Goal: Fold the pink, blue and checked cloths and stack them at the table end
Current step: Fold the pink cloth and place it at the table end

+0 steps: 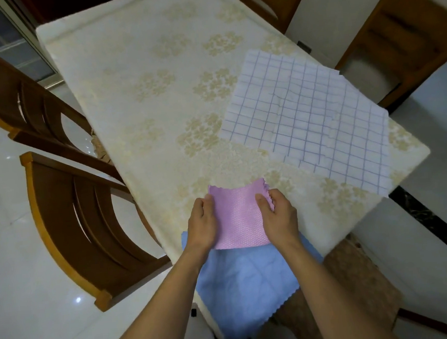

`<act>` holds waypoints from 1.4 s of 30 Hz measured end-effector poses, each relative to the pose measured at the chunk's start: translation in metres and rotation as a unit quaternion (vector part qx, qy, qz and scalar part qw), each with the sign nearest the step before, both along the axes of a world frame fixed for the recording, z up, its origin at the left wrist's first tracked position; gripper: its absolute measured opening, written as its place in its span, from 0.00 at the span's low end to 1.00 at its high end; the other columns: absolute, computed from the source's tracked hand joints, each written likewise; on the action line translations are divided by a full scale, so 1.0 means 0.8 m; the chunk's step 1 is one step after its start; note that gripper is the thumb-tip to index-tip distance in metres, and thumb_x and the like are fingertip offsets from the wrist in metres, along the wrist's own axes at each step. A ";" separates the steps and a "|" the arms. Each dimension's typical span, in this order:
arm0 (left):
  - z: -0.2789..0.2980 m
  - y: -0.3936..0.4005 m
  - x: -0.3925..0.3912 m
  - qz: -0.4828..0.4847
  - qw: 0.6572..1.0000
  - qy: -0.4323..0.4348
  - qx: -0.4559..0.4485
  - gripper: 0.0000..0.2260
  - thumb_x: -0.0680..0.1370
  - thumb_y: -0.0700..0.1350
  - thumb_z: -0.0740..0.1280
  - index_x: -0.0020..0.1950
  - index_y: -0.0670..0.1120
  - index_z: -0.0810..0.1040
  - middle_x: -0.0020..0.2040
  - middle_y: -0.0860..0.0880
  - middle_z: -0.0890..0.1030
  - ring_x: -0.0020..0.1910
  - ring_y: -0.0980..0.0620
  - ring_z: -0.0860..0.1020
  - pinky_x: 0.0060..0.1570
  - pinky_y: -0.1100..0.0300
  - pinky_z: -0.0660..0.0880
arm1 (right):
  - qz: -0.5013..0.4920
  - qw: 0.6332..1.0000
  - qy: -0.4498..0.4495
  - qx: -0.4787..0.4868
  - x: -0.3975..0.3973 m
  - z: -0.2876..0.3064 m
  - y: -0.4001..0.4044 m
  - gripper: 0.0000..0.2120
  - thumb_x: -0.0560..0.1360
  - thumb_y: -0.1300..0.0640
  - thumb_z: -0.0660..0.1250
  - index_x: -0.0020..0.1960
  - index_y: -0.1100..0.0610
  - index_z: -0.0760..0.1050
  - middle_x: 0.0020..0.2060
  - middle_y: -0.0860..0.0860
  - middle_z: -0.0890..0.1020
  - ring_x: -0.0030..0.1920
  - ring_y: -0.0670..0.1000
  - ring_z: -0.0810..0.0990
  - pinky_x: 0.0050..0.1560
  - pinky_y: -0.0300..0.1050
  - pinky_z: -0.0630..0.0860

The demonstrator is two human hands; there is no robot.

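Observation:
A small pink cloth (238, 216), folded, is held between both hands over the near end of the table. My left hand (202, 224) pinches its left edge and my right hand (278, 214) pinches its right edge near the scalloped corner. Under it lies the blue cloth (247, 287), spread flat and hanging over the near table edge. The white cloth with blue checks (312, 125) lies unfolded on the right side of the table, one corner reaching past the edge.
The table (144, 95) wears a cream floral tablecloth. Two wooden chairs (88, 228) stand along its left side, and more chairs (404, 34) stand at the far end and right. A glossy white tiled floor (26, 292) surrounds the table.

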State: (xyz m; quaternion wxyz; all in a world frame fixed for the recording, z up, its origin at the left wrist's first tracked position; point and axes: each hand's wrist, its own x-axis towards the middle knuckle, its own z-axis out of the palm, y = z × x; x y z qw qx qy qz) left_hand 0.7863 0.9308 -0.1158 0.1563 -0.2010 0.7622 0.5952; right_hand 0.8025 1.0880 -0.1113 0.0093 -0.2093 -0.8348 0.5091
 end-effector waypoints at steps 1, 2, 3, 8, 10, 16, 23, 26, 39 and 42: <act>-0.001 0.004 0.006 0.004 1.000 0.000 0.004 0.18 0.85 0.55 0.51 0.49 0.42 0.70 0.42 0.51 0.71 0.42 0.54 0.69 0.45 0.59 0.68 | -0.001 1.000 0.002 0.002 0.007 0.000 0.004 0.15 0.82 0.56 0.64 0.38 0.48 0.68 0.32 0.40 0.73 0.33 0.34 0.73 0.35 0.28 0.68; -0.002 0.007 0.012 0.007 1.000 0.006 0.005 0.17 0.85 0.54 0.50 0.47 0.43 0.70 0.42 0.51 0.70 0.41 0.55 0.69 0.45 0.59 0.67 | -0.002 1.000 0.003 0.001 0.013 -0.002 0.009 0.15 0.82 0.56 0.63 0.37 0.49 0.68 0.32 0.41 0.73 0.33 0.36 0.72 0.34 0.29 0.67; -0.002 0.010 0.017 0.008 1.000 0.013 0.007 0.16 0.85 0.52 0.50 0.45 0.45 0.68 0.40 0.51 0.69 0.39 0.55 0.67 0.44 0.60 0.66 | -0.001 1.000 0.004 -0.001 0.020 -0.003 0.014 0.15 0.83 0.56 0.62 0.37 0.51 0.69 0.33 0.43 0.74 0.32 0.38 0.72 0.34 0.31 0.66; -0.010 0.024 0.049 -0.001 0.997 0.065 -0.048 0.14 0.85 0.48 0.52 0.42 0.47 0.67 0.38 0.51 0.70 0.37 0.55 0.68 0.43 0.59 0.66 | -0.004 1.000 -0.001 -0.015 0.052 -0.011 0.034 0.15 0.84 0.53 0.60 0.42 0.61 0.73 0.38 0.58 0.80 0.36 0.46 0.72 0.36 0.43 0.68; -0.011 0.027 0.066 0.005 0.994 0.087 -0.066 0.13 0.85 0.47 0.52 0.44 0.46 0.68 0.39 0.51 0.71 0.37 0.58 0.70 0.43 0.61 0.67 | -0.002 1.000 -0.004 -0.028 0.063 -0.009 0.037 0.16 0.84 0.52 0.59 0.41 0.60 0.73 0.35 0.57 0.79 0.35 0.45 0.71 0.36 0.42 0.67; -0.002 0.017 0.131 0.063 0.986 0.127 -0.084 0.13 0.85 0.46 0.52 0.44 0.43 0.67 0.35 0.49 0.68 0.32 0.61 0.70 0.35 0.64 0.65 | 0.041 0.998 -0.009 -0.048 0.095 0.000 0.022 0.19 0.84 0.55 0.59 0.34 0.52 0.64 0.28 0.46 0.67 0.28 0.41 0.65 0.29 0.36 0.62; 0.003 -0.037 0.208 0.163 0.976 0.112 -0.090 0.11 0.84 0.51 0.54 0.50 0.46 0.70 0.41 0.49 0.73 0.40 0.58 0.73 0.39 0.67 0.69 | 0.145 0.987 -0.020 -0.069 0.127 -0.005 -0.040 0.18 0.83 0.52 0.60 0.36 0.55 0.65 0.29 0.45 0.67 0.29 0.42 0.63 0.31 0.37 0.62; 0.011 -0.064 0.238 0.208 0.967 0.108 -0.103 0.09 0.84 0.51 0.55 0.50 0.49 0.69 0.43 0.51 0.73 0.41 0.59 0.74 0.41 0.63 0.70 | 0.189 0.979 -0.003 -0.077 0.135 0.003 -0.076 0.18 0.83 0.53 0.61 0.35 0.51 0.64 0.26 0.43 0.68 0.28 0.42 0.64 0.31 0.38 0.61; 0.024 -0.185 0.326 0.359 0.924 0.081 -0.103 0.10 0.85 0.51 0.52 0.51 0.46 0.67 0.39 0.49 0.73 0.35 0.57 0.71 0.38 0.57 0.68 | 0.324 0.943 0.045 -0.054 0.181 0.015 -0.223 0.15 0.84 0.52 0.60 0.41 0.58 0.70 0.30 0.51 0.69 0.32 0.44 0.65 0.32 0.38 0.61; 0.030 -0.225 0.344 0.365 0.923 0.084 -0.089 0.10 0.85 0.49 0.53 0.51 0.45 0.68 0.37 0.50 0.72 0.32 0.61 0.70 0.33 0.66 0.65 | 0.327 0.942 0.058 -0.044 0.200 0.013 -0.264 0.13 0.82 0.48 0.58 0.42 0.52 0.71 0.33 0.51 0.73 0.34 0.47 0.69 0.34 0.41 0.65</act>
